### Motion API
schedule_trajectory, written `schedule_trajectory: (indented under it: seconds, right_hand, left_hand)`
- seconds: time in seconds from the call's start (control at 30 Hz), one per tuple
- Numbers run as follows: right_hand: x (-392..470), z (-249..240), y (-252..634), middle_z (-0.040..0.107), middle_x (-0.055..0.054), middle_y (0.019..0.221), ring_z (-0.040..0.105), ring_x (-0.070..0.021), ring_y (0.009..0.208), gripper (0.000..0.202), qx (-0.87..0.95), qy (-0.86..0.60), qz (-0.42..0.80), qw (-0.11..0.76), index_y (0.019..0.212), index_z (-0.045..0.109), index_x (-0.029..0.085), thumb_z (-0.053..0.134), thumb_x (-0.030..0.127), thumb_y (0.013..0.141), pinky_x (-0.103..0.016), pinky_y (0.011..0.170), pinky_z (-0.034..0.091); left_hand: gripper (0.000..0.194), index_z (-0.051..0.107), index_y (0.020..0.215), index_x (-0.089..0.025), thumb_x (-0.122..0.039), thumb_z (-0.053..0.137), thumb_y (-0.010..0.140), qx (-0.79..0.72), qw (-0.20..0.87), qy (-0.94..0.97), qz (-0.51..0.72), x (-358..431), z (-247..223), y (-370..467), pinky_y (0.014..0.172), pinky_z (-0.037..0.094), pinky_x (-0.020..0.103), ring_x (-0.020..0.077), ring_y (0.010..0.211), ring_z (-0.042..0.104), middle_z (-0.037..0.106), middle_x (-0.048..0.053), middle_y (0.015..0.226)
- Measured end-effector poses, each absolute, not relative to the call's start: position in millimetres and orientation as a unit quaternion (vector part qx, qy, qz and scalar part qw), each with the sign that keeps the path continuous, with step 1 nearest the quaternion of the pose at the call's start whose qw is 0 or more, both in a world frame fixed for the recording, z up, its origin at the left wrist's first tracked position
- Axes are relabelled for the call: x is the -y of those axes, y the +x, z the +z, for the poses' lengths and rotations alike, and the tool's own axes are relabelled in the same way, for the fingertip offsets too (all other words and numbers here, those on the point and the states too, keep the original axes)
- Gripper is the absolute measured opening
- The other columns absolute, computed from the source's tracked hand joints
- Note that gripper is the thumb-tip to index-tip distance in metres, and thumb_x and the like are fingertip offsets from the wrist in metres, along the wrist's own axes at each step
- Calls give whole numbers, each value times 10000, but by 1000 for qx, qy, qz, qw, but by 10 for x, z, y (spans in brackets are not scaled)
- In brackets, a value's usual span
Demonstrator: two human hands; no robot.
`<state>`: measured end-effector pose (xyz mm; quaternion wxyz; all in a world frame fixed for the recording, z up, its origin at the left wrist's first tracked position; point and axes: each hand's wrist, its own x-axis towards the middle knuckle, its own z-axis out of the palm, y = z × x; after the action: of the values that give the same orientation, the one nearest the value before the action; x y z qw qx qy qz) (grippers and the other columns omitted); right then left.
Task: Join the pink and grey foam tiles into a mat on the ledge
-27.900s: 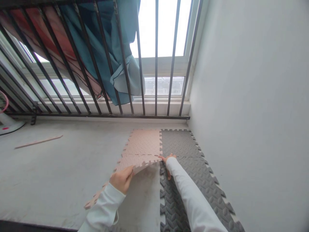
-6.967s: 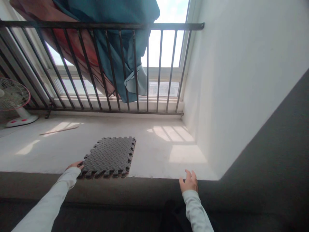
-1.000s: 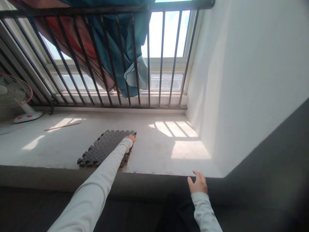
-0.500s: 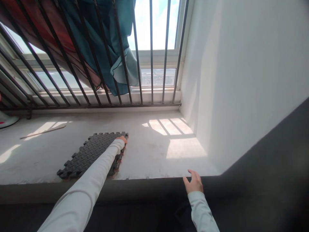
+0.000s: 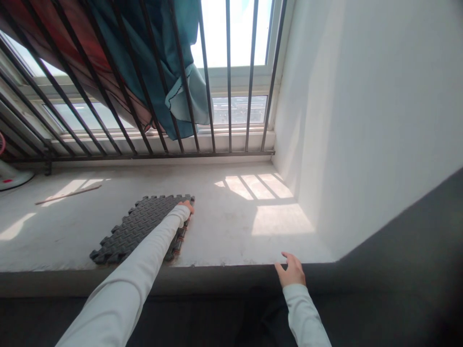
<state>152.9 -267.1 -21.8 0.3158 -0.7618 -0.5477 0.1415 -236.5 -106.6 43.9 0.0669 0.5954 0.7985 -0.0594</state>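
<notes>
Head view — left hand grips the stacked dark-grey foam puzzle mats' far corner, stack not yet lifted — right hand rests open on the grey ledge.

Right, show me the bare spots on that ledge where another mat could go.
The widest bare stretch of the ledge lies between the stack of mats and the white wall, part sunlit. A bare band runs behind the mats up to the railing. Left of the mats it is open up to the wooden strip and fan base.
</notes>
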Motion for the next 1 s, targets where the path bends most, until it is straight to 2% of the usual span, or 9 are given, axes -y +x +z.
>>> schedule_trajectory:
  seconds: [0.13,0.23,0.37,0.53,0.7,0.8,0.87,0.93,1.0]
  right_hand:
    - [2678,-211,1536,528,-98,1026,533,-206,936,335,545,-762,151,315,946,548,173,418,280,657,-335,867,400]
    - [2686,-198,1553,529,-97,1029,533,-207,934,328,543,-765,153,312,944,542,180,419,287,659,-341,865,403]
    - [2686,-183,1562,524,-99,1030,536,-201,931,325,539,-769,157,306,943,542,184,413,288,663,-334,861,408]
    - [2672,-178,1533,529,-88,1021,534,-192,930,314,537,-771,164,302,939,542,196,412,275,664,-329,864,407]
    - [2671,-174,1521,528,-99,1037,532,-198,939,333,540,-769,169,298,951,543,182,406,282,664,-335,872,401]
    - [2670,-183,1529,536,-100,1030,531,-202,939,334,544,-764,171,303,946,545,177,412,288,660,-339,877,398]
    - [2665,-194,1532,541,-91,1022,531,-200,938,326,545,-761,172,309,939,546,184,421,288,657,-338,881,396]
    - [2657,-204,1530,543,-86,1019,532,-198,938,318,545,-759,171,314,932,547,188,426,289,656,-336,885,395]
    - [2649,-208,1525,541,-85,1021,534,-197,937,315,545,-759,169,313,929,548,190,428,291,656,-332,886,394]
  left_hand:
    - [464,552,1049,-193,-245,593,589,-832,96,535,-109,1052,475,-2255,692,464,307,239,947,563,595,123,1050]
    - [481,548,1057,-175,-208,589,579,-836,105,525,-124,1051,522,-2190,712,460,291,249,1009,534,571,126,1102]
    - [513,541,1072,-160,-194,596,563,-832,110,527,-134,1072,579,-2163,782,440,279,258,1103,468,566,113,1116]
    - [477,521,1101,-168,-294,538,642,-835,111,523,-126,1107,557,-2183,769,452,299,251,1066,502,524,130,1181]
    - [440,546,1076,-171,-213,523,638,-822,101,546,-125,1107,492,-2211,762,456,296,245,1072,498,562,121,1135]
    - [377,591,1020,-206,-233,542,647,-790,102,591,-126,1129,480,-2235,834,425,335,257,1097,473,584,97,1119]
    - [334,610,995,-252,-281,555,667,-756,106,635,-123,1172,498,-2272,918,367,331,233,1140,432,577,48,1150]
    - [344,581,1060,-286,-330,506,727,-729,102,668,-111,1247,536,-2342,981,297,288,187,1184,382,517,-4,1238]
    - [414,490,1189,-268,-346,413,791,-729,86,672,-97,1366,575,-2454,1000,266,261,166,1210,349,422,-6,1330]
